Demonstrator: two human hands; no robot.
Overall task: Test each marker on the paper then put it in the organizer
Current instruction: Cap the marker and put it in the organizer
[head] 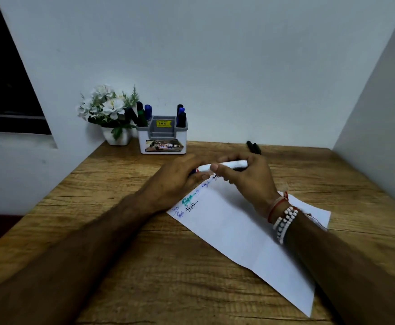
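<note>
Both hands hold one white-barrelled marker level above the far end of the paper. My left hand grips its left end, where the cap or tip is hidden by the fingers. My right hand grips the barrel's right part between thumb and fingers. The paper bears several scribbles in blue, green and black near its far left corner. The white and grey organizer stands at the back of the table with several dark and blue markers upright in its side compartments.
Two black markers lie on the wooden table behind my right hand. A white pot of white flowers stands left of the organizer. Walls close in at the back and right; the table edge drops off on the left.
</note>
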